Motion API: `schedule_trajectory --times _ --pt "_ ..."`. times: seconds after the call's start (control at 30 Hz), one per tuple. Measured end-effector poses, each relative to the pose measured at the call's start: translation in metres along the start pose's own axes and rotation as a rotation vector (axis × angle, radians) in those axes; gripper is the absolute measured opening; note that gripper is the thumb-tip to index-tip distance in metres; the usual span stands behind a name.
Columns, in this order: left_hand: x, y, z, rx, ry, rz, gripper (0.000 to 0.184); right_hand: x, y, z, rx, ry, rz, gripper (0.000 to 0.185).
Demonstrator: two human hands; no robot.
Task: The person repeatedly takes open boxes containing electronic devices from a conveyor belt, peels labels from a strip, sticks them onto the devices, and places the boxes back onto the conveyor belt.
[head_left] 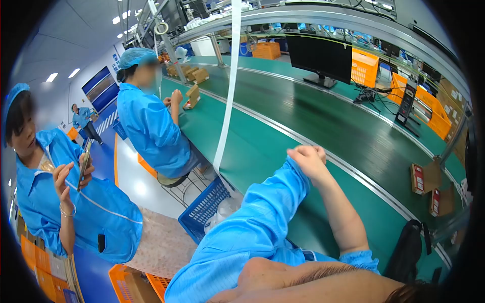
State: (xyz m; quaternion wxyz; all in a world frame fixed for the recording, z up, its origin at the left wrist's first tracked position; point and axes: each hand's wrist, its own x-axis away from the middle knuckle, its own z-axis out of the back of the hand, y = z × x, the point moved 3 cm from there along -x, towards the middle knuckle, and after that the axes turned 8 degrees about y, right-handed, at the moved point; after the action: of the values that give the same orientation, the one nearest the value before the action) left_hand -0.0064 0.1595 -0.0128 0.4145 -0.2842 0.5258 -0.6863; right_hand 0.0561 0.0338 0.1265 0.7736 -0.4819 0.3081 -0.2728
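My left arm reaches out over the green work surface (275, 118) in a blue sleeve (252, 212). At the end of that sleeve is my right hand (309, 159), its fingers bent and closed on the sleeve's cuff (298, 171). The right forearm (341, 209) is bare, with its own blue cuff (359, 260) pushed up near the elbow. My left hand is mostly hidden where the two hands overlap, so its fingers cannot be made out. Both hands are above the bench, close to the metal rail of the conveyor.
A dark conveyor belt (369, 151) runs beyond the bench, with a monitor (321, 58) behind it. Small boxes (418, 179) are at right, near a black bag (406, 247). A blue basket (202, 207) stands left. One co-worker (149, 116) sits; another (76, 187) holds a phone.
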Motion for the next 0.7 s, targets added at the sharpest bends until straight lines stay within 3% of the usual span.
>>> schedule_trajectory --times 0.03,0.1,0.13,0.17,0.3,0.4,0.43,0.47,0.5,0.53,0.57,0.6,0.63,0.7 --pt "-0.004 0.003 0.004 -0.099 0.015 0.022 0.011 0.013 -0.016 -0.006 0.265 0.097 0.177 0.033" --pt "-0.013 -0.014 0.008 0.087 -0.045 0.213 0.012 0.043 -0.046 -0.021 0.647 0.241 0.449 0.033" --pt "-0.010 -0.044 0.014 0.386 -0.122 0.371 0.013 0.055 -0.053 -0.025 0.760 0.301 0.535 0.032" --pt "-0.004 -0.069 0.016 0.691 -0.204 0.523 0.014 0.061 -0.051 -0.026 0.711 0.308 0.526 0.031" --pt "0.027 -0.114 0.010 1.083 -0.179 1.006 0.015 0.076 -0.039 -0.020 0.581 0.358 0.522 0.030" --pt "0.056 -0.157 -0.010 1.374 -0.262 1.516 0.026 0.073 0.007 -0.016 0.332 0.220 0.551 0.031" --pt "0.066 -0.167 -0.020 1.505 -0.222 1.675 0.029 0.069 0.024 -0.024 0.034 0.164 0.448 0.032" --pt "0.067 -0.163 -0.052 1.753 -0.068 1.905 0.031 0.068 0.041 -0.040 -0.265 0.112 0.334 0.033" --pt "0.048 -0.136 -0.114 2.210 0.327 2.336 0.016 0.067 0.055 -0.057 -0.564 0.067 0.217 0.036" --pt "0.062 -0.150 -0.083 2.479 0.737 2.589 0.010 0.066 0.063 -0.078 -0.804 0.048 0.088 0.039" --pt "0.059 -0.143 -0.109 2.629 0.928 2.760 0.014 0.069 0.066 -0.097 -1.047 0.037 -0.040 0.044" --pt "0.058 -0.138 -0.130 2.606 1.092 2.835 0.019 0.081 0.056 -0.105 -0.945 0.060 -0.127 0.046" --pt "0.075 -0.149 -0.100 2.409 1.074 2.916 0.023 0.095 0.043 -0.110 -0.840 0.077 -0.211 0.048" --pt "0.092 -0.147 -0.097 2.233 0.952 2.826 0.021 0.115 0.034 -0.128 -1.172 -0.047 -0.335 0.049"
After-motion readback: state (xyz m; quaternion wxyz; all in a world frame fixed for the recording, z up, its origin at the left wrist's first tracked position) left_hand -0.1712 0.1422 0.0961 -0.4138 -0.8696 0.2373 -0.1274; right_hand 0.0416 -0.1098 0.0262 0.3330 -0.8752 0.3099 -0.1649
